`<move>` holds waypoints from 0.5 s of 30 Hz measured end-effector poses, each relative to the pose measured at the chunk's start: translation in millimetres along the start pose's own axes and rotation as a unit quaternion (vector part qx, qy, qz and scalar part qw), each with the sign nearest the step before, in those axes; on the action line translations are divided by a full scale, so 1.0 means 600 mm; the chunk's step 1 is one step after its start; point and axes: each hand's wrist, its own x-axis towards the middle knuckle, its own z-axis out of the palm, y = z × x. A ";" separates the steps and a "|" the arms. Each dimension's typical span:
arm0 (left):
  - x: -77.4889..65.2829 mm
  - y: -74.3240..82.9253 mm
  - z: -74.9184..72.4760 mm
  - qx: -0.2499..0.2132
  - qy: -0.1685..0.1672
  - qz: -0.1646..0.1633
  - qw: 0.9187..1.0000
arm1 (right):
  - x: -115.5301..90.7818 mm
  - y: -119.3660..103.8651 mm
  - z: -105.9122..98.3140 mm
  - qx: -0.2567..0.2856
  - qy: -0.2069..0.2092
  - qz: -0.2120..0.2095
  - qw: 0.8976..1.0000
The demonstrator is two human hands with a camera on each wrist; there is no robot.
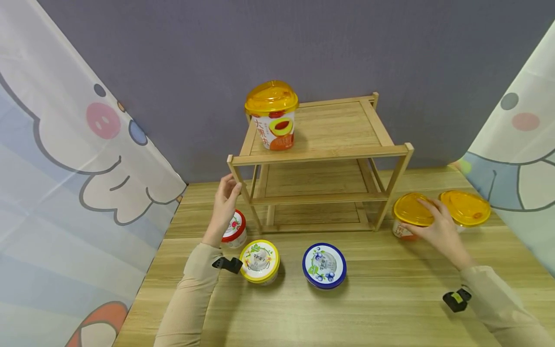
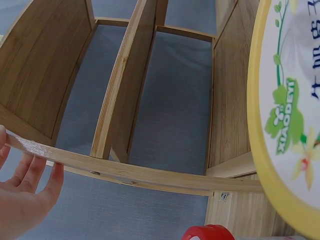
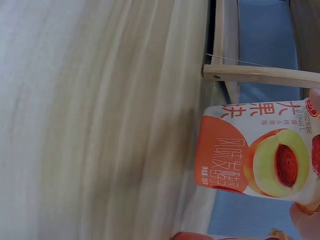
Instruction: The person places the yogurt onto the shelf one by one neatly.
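Observation:
My left hand (image 1: 224,202) holds the left front post of a three-level wooden shelf (image 1: 334,130), thumb on one side and fingers on the other; the left wrist view shows the fingers (image 2: 35,172) against the post. On the right, my right hand (image 1: 438,231) grips a yogurt cup (image 1: 412,209) around its orange lid. That cup's peach-printed side (image 3: 250,150) faces the right wrist camera; whether its base touches the table I cannot tell. Beside it stands a second orange-lidded cup (image 1: 466,209), partly behind the hand. A third peach-printed cup (image 1: 273,115) stands on the shelf's top left.
A red-rimmed tub (image 1: 236,229) stands below the left hand, partly covered by it. In front of the shelf are a yellow-rimmed tub (image 1: 260,261) and a blue-rimmed tub (image 1: 324,266) on the wooden table (image 1: 368,308). Cartoon-printed curtains (image 1: 86,144) hang at both sides.

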 end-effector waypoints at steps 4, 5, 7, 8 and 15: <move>-0.001 0.000 0.000 0.003 -0.001 -0.003 1.000 | 0.004 -0.008 -0.009 -0.002 0.008 -0.008 1.000; -0.001 0.001 0.000 0.004 -0.001 -0.003 1.000 | 0.005 -0.010 -0.012 -0.002 0.007 -0.006 1.000; -0.001 0.001 0.000 0.006 0.001 -0.004 1.000 | 0.008 -0.015 -0.019 -0.005 -0.002 0.001 1.000; -0.001 0.001 0.000 0.007 0.000 -0.004 1.000 | 0.009 -0.018 -0.023 -0.005 -0.007 0.006 1.000; -0.002 0.002 -0.001 0.008 0.000 -0.004 1.000 | 0.020 -0.036 -0.047 -0.013 -0.029 0.012 0.999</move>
